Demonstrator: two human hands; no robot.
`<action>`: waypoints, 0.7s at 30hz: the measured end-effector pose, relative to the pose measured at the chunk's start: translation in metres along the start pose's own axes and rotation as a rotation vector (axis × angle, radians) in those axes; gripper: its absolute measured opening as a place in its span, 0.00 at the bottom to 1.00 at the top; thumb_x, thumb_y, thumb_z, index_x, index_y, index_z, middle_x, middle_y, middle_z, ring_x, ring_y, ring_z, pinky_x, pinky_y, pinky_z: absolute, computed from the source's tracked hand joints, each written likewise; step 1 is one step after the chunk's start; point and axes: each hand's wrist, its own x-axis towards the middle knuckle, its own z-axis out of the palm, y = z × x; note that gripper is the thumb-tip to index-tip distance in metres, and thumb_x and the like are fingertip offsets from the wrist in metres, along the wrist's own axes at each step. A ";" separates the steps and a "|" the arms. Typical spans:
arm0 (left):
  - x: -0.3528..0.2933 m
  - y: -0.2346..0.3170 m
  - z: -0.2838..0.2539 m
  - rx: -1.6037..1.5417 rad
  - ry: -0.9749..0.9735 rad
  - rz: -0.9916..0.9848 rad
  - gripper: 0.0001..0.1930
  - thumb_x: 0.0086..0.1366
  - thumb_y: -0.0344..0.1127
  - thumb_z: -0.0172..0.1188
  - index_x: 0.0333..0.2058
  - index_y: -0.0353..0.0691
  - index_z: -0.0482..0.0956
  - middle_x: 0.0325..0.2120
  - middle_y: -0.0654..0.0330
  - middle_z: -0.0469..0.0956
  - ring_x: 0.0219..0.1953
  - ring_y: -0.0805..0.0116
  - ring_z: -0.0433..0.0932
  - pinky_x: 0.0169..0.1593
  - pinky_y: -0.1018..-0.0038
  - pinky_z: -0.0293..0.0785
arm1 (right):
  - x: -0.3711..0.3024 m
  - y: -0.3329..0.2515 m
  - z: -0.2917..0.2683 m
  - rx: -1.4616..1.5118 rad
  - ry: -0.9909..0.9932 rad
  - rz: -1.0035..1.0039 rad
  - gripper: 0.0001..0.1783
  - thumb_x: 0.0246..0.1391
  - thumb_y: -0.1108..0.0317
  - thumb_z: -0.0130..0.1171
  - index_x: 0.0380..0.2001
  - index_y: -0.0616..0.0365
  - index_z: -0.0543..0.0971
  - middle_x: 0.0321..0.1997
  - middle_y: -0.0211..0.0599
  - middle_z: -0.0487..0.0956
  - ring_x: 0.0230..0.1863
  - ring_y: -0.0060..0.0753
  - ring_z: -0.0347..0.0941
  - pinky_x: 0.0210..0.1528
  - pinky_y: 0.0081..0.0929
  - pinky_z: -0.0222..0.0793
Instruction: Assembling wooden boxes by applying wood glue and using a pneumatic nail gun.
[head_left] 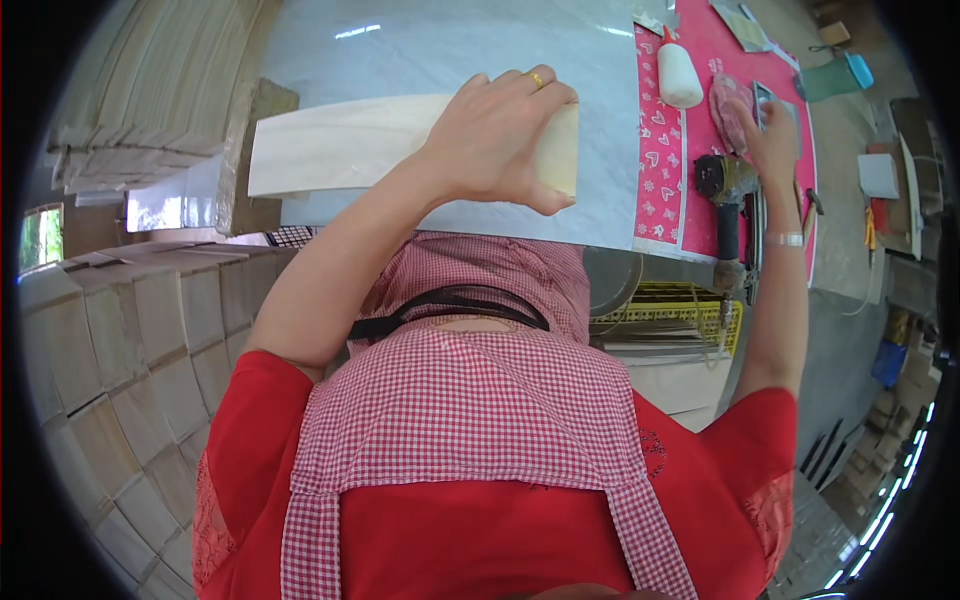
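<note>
A long, pale wooden board (340, 147) lies flat on the grey table. My left hand (495, 140), with a ring on one finger, grips it near its right end, thumb on the near edge and fingers over the far edge. Over the pink patterned cover at the right, my right hand (773, 140) has its fingers bent around a small, flat item (763, 95) with a bluish-grey face, too small to name. Beside that hand rests a crumpled pink cloth (728, 112). An air tool (728, 215) with a black grip lies just nearer to me.
A white glue bottle with a red tip (680, 78) lies on the pink cover (655, 190). Tall stacks of boards (150, 90) rise at the left, with more piled panels (130, 330) below. A yellow crate (680, 300) sits under the table. A hammer (814, 203) lies far right.
</note>
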 end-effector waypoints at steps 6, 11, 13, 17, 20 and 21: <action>0.001 -0.001 0.005 0.017 -0.001 0.004 0.39 0.34 0.50 0.73 0.48 0.40 0.74 0.42 0.56 0.74 0.46 0.57 0.75 0.47 0.62 0.69 | -0.126 -0.015 -0.049 0.090 -0.253 0.122 0.35 0.48 0.46 0.70 0.44 0.70 0.76 0.42 0.59 0.78 0.42 0.56 0.77 0.42 0.45 0.70; 0.002 -0.001 0.007 0.008 0.019 0.012 0.40 0.35 0.50 0.73 0.49 0.40 0.74 0.43 0.56 0.74 0.48 0.57 0.75 0.48 0.62 0.69 | -0.159 0.014 -0.021 0.061 -0.171 0.014 0.35 0.46 0.51 0.71 0.47 0.72 0.75 0.49 0.64 0.77 0.49 0.60 0.76 0.47 0.43 0.72; 0.002 -0.001 0.007 0.026 -0.003 -0.003 0.41 0.35 0.51 0.74 0.50 0.40 0.74 0.44 0.56 0.74 0.49 0.57 0.74 0.49 0.62 0.69 | -0.147 0.007 -0.026 0.056 -0.126 -0.007 0.35 0.46 0.52 0.71 0.47 0.72 0.75 0.48 0.65 0.78 0.50 0.62 0.76 0.47 0.43 0.72; 0.003 -0.004 0.009 0.023 -0.016 0.006 0.43 0.35 0.53 0.74 0.52 0.39 0.74 0.45 0.54 0.74 0.50 0.57 0.74 0.50 0.62 0.68 | -0.120 -0.010 -0.062 -0.040 -0.352 0.167 0.26 0.49 0.61 0.69 0.43 0.72 0.76 0.36 0.56 0.82 0.37 0.52 0.81 0.38 0.39 0.76; 0.001 -0.009 0.010 0.041 -0.007 0.024 0.44 0.35 0.54 0.75 0.52 0.38 0.74 0.45 0.53 0.74 0.51 0.56 0.74 0.51 0.62 0.68 | -0.101 -0.061 -0.117 0.155 -0.637 0.361 0.17 0.51 0.67 0.65 0.39 0.69 0.76 0.27 0.44 0.81 0.26 0.33 0.80 0.28 0.31 0.74; 0.000 -0.010 0.011 0.061 0.004 0.043 0.44 0.35 0.55 0.75 0.52 0.38 0.74 0.46 0.53 0.74 0.51 0.56 0.74 0.51 0.62 0.67 | -0.101 -0.074 -0.131 0.146 -0.639 0.357 0.17 0.51 0.67 0.65 0.39 0.69 0.76 0.27 0.44 0.81 0.26 0.33 0.80 0.28 0.31 0.74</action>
